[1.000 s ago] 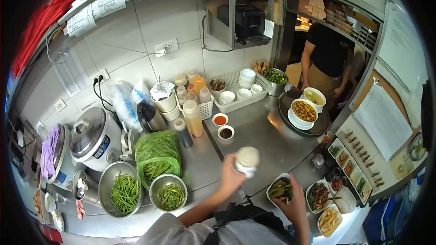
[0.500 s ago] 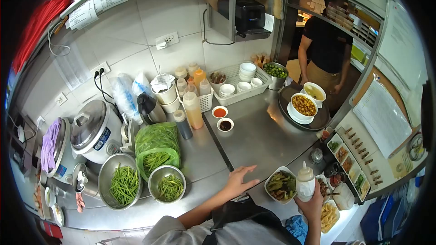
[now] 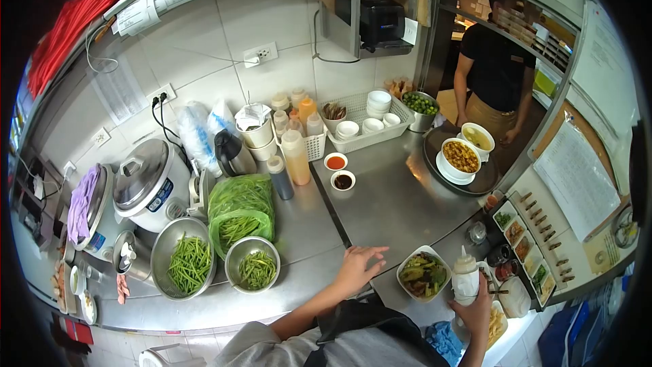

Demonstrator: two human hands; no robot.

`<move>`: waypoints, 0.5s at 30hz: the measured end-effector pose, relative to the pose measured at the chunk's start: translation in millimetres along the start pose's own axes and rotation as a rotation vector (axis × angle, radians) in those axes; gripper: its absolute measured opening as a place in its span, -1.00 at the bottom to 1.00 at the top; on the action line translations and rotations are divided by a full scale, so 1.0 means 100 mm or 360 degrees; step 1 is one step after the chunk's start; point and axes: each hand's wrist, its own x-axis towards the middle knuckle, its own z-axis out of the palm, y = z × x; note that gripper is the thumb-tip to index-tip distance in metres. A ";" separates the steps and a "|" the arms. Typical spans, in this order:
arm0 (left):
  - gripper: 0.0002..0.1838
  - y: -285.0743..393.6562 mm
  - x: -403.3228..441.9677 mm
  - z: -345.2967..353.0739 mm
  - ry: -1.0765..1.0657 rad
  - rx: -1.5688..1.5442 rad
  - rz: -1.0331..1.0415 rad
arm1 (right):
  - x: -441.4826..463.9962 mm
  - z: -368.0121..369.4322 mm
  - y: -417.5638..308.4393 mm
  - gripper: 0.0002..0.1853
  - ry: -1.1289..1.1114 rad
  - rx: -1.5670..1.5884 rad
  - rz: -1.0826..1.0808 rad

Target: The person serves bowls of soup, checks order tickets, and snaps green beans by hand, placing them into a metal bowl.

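Note:
My right hand is wrapped round a pale squeeze bottle, held upright with its nozzle up. Just left of the bottle stands a white bowl of cooked green vegetables. My left hand hovers by the counter's front edge, left of that bowl, fingers apart and loosely bent, with nothing in it. French fries in a white dish are partly covered by my right hand. A crumpled blue cloth lies below the bottle.
Steel bowls of green beans and a green plastic bag stand left. Two sauce dishes sit mid-counter. A round tray carries two soup bowls. Beyond the pass stands a person. Condiment trays line the right.
The camera view has shifted slightly, so the counter items appear farther right. My left fingers have bent more. My right hand, still round the bottle, now covers more of the fries.

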 end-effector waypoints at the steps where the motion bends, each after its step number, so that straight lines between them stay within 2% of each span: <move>1: -0.61 -0.02 -0.01 -0.02 -0.0017 -0.0004 -0.0020 | -0.01 -0.01 0.01 0.03 -0.0027 0.0000 0.0018; 6: -0.64 -0.09 -0.13 -0.04 0.0012 0.0072 -0.0081 | -0.05 -0.03 0.14 0.04 -0.0158 -0.0022 0.0112; 15: -0.66 -0.06 -0.22 -0.02 0.0024 0.0113 -0.0068 | -0.11 -0.05 0.26 0.03 -0.0300 -0.0112 0.0046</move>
